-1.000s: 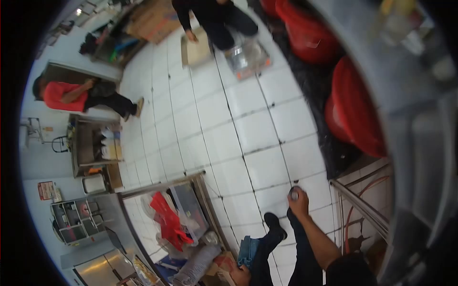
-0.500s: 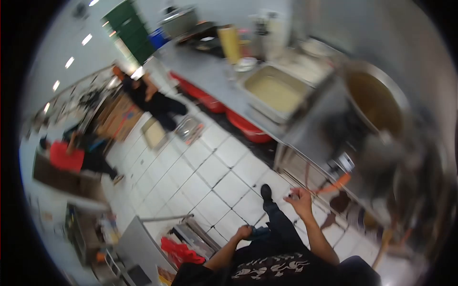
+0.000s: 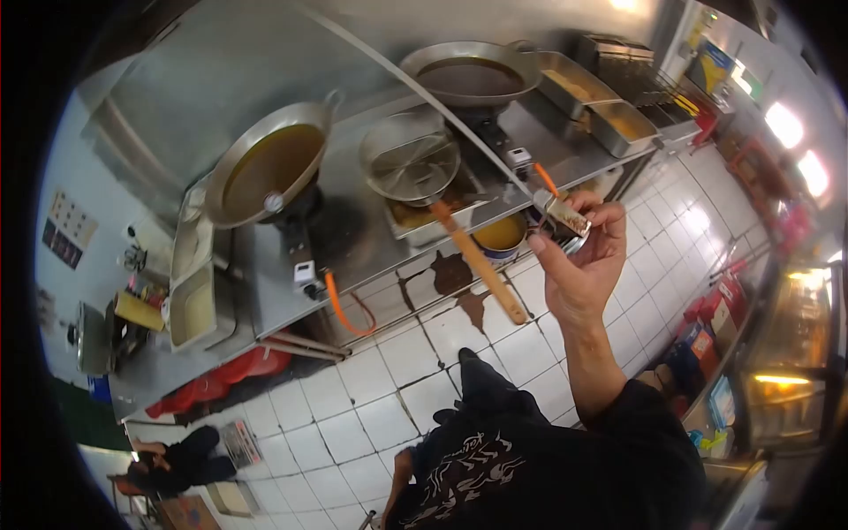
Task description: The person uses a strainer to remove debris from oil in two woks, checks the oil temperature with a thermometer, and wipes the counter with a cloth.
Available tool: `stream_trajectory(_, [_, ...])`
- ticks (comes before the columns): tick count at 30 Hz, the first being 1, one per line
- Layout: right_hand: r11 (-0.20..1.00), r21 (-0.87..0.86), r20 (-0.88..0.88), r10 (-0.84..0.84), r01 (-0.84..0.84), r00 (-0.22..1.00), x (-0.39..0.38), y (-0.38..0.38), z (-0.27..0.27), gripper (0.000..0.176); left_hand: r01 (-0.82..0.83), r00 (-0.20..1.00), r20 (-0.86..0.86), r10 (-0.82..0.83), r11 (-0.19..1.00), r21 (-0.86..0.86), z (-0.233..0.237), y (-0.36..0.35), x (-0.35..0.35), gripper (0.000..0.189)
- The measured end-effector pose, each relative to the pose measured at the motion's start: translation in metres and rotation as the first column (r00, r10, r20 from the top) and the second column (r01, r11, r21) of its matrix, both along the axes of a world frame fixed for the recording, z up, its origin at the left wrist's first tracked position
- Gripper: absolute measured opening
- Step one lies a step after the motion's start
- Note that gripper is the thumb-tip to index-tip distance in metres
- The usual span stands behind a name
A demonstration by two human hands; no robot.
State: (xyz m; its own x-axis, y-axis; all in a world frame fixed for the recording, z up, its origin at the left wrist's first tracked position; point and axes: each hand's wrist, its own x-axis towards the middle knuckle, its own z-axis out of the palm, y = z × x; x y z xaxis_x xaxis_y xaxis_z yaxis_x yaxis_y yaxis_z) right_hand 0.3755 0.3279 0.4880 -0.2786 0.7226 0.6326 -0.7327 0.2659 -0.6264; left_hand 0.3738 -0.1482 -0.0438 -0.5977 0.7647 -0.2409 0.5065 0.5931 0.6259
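Note:
My right hand [image 3: 587, 265] is raised at the right of centre, its thumb and fingers closed on a small shiny metal piece [image 3: 565, 216]. A long thin metal rod [image 3: 415, 84] runs from beside that piece to the upper left, across the view of the worktop. Below and left of the hand, a round strainer [image 3: 411, 172] with a wooden handle [image 3: 481, 269] lies over a metal tray, the handle sticking out past the counter edge. My left hand [image 3: 404, 464] is low beside my dark shirt, its fingers mostly hidden.
Two large woks [image 3: 274, 172] [image 3: 473, 71] of brown liquid stand on burners. Metal trays [image 3: 623, 128] sit on the counter [image 3: 371, 256]. Orange hoses [image 3: 340, 309] hang near its front. A co-worker [image 3: 177, 459] is low at the lower left. Brown stains mark the tiled floor [image 3: 371, 415].
The view has turned right towards the woks and strainer. My right hand is now higher and nearer, with the metal piece in plain sight. My left hand has become mostly hidden.

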Motion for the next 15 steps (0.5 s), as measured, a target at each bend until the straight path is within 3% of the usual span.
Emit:
stream_trajectory(1, [0.981, 0.144, -0.02, -0.13, 0.132, 0.991, 0.006, 0.018, 0.004, 0.05, 0.094, 0.985, 0.166, -0.039, 0.938, -0.335, 0.01, 0.013, 0.003, 0.02])
stream_trajectory(2, [0.949, 0.235, -0.062, -0.2, 0.209, 0.978, 0.009, 0.034, 0.012, 0.046, -0.31, 0.877, 0.431, 0.214, 0.936, 0.168, 0.0, -0.004, 0.022, 0.026])
stream_trajectory(3, [0.948, 0.238, -0.066, -0.202, 0.212, 0.977, 0.007, 0.06, 0.015, 0.046, -0.259, 0.904, 0.353, 0.24, 0.966, 0.008, -0.01, 0.004, 0.031, 0.027])
stream_trajectory(5, [0.768, 0.536, -0.074, -0.371, 0.35, 0.926, 0.012, 0.11, 0.027, 0.04, -0.181, 0.925, 0.295, 0.241, 0.959, -0.216, -0.023, 0.013, 0.044, 0.028])
stream_trajectory(7, [0.73, 0.596, -0.083, -0.36, 0.336, 0.929, 0.003, 0.165, 0.038, 0.035, -0.131, 0.937, 0.262, 0.233, 0.925, -0.356, -0.04, 0.023, 0.055, 0.029])
stream_trajectory(10, [0.504, 0.812, -0.015, -0.484, 0.293, 0.875, -0.017, 0.247, 0.046, 0.035, -0.002, 0.965, 0.224, 0.138, 0.855, -0.519, -0.057, 0.057, 0.06, 0.031])
stream_trajectory(11, [0.502, 0.82, -0.011, -0.467, 0.275, 0.884, -0.024, 0.272, 0.046, 0.035, -0.059, 0.967, 0.149, 0.205, 0.754, -0.654, -0.033, 0.082, 0.055, 0.041])
stream_trajectory(13, [0.362, 0.91, -0.002, -0.486, 0.203, 0.874, -0.044, 0.325, 0.051, 0.036, -0.095, 0.908, 0.196, 0.37, 0.638, -0.764, -0.04, 0.122, 0.062, 0.051])
stream_trajectory(14, [0.327, 0.931, 0.015, -0.479, 0.163, 0.878, -0.053, 0.347, 0.053, 0.037, -0.153, 0.947, 0.098, 0.305, 0.698, -0.7, 0.001, 0.15, 0.064, 0.046])
stream_trajectory(15, [0.329, 0.933, 0.021, -0.457, 0.148, 0.889, -0.063, 0.366, 0.055, 0.037, -0.288, 0.858, 0.191, 0.477, 0.754, -0.59, 0.0, 0.165, 0.07, 0.041])
